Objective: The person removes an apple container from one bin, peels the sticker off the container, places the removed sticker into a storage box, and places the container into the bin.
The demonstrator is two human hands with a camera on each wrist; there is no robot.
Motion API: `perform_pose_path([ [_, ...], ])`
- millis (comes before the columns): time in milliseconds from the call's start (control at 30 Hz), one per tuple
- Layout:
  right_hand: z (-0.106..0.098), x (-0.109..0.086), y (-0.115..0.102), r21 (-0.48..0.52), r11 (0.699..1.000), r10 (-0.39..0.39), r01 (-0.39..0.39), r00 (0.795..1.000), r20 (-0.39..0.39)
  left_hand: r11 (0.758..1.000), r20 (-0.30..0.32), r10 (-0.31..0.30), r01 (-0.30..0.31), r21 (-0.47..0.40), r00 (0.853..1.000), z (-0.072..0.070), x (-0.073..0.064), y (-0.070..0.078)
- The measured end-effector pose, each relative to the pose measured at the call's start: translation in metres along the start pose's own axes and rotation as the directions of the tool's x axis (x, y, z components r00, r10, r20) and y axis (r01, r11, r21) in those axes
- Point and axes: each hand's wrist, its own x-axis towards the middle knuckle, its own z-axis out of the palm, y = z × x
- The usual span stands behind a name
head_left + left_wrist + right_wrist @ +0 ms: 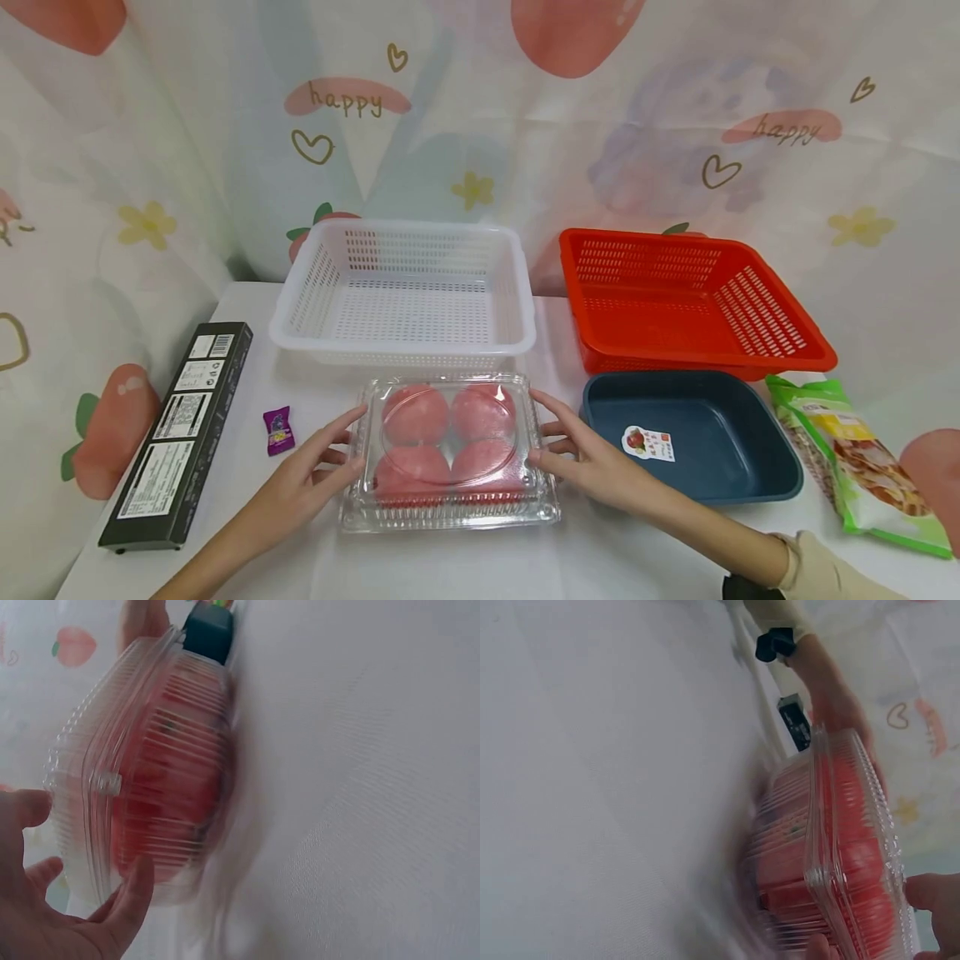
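Observation:
A clear plastic clamshell box [450,454] holding several round pink pieces sits on the white table [450,567] in front of me. My left hand [315,475] lies at its left side, with straight fingers touching the lid's edge and the thumb against the side. My right hand [581,458] mirrors it on the right side. In the left wrist view the ribbed box [150,772] stands between the thumb and fingers of my left hand [67,922]. The right wrist view shows the box [832,847] with my right hand's fingertips [937,892] at its rim.
An empty white basket [405,292] stands behind the box and a red basket [690,300] to its right. A dark blue tray [690,433] with a sticker lies beside my right hand. A long black box [180,433], a purple candy [279,429] and a green snack bag [862,462] lie around.

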Motion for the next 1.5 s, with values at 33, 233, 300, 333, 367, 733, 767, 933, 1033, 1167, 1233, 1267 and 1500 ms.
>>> perform_pose_path([
  [33, -0.001, 0.0, 0.0, 0.01, 1.0, 0.008, -0.008, 1.0, 0.007, 1.0, 0.011, -0.007, 0.007, -0.007, 1.0, -0.001, 0.0, 0.0],
  [233, -0.003, 0.001, -0.001, 0.045, 0.999, 0.023, -0.023, 1.0, 0.008, 0.994, 0.072, -0.057, 0.063, -0.085, 0.996, -0.004, 0.004, 0.003],
  [300, -0.003, 0.001, -0.002, 0.049, 0.999, 0.019, -0.019, 1.0, 0.005, 0.99, 0.076, -0.079, 0.087, -0.114, 0.994, -0.005, 0.004, 0.004],
  [333, -0.002, 0.001, -0.003, 0.046, 0.999, 0.02, -0.02, 1.0, 0.004, 0.987, 0.075, -0.087, 0.096, -0.127, 0.993, -0.006, 0.003, 0.005],
  [367, -0.002, 0.001, -0.003, 0.044, 0.999, 0.018, -0.018, 1.0, 0.004, 0.985, 0.072, -0.092, 0.101, -0.136, 0.993, -0.006, 0.003, 0.005],
  [733, 0.002, -0.012, -0.015, 0.037, 0.999, 0.024, -0.023, 0.999, -0.025, 0.99, 0.027, -0.037, 0.041, -0.134, 0.999, -0.006, -0.014, 0.012],
  [767, 0.003, -0.014, -0.017, 0.04, 0.999, 0.03, -0.028, 0.999, -0.038, 0.992, 0.019, -0.029, 0.031, -0.124, 0.999, -0.006, -0.015, 0.014],
  [933, 0.007, -0.025, -0.03, 0.069, 0.997, 0.034, -0.026, 0.993, -0.113, 0.997, -0.028, 0.054, -0.055, -0.054, 0.998, -0.014, -0.023, 0.031],
  [1033, 0.008, -0.031, -0.038, 0.083, 0.996, -0.008, 0.02, 0.99, -0.143, 0.994, -0.044, 0.1, -0.101, -0.031, 0.994, -0.02, -0.026, 0.039],
  [1167, 0.007, -0.036, -0.046, 0.065, 0.992, -0.096, 0.108, 0.981, -0.17, 0.99, -0.026, 0.129, -0.13, -0.052, 0.991, -0.026, -0.029, 0.045],
  [1233, 0.005, -0.037, -0.048, 0.058, 0.989, -0.124, 0.136, 0.976, -0.178, 0.987, -0.015, 0.148, -0.149, -0.068, 0.989, -0.029, -0.028, 0.047],
  [1267, 0.004, -0.037, -0.049, 0.055, 0.988, -0.13, 0.142, 0.975, -0.179, 0.984, -0.013, 0.165, -0.165, -0.074, 0.986, -0.03, -0.028, 0.048],
  [1500, 0.003, -0.03, -0.052, 0.061, 0.987, -0.135, 0.149, 0.973, -0.186, 0.977, -0.02, 0.203, -0.203, -0.059, 0.979, -0.037, -0.022, 0.056],
])
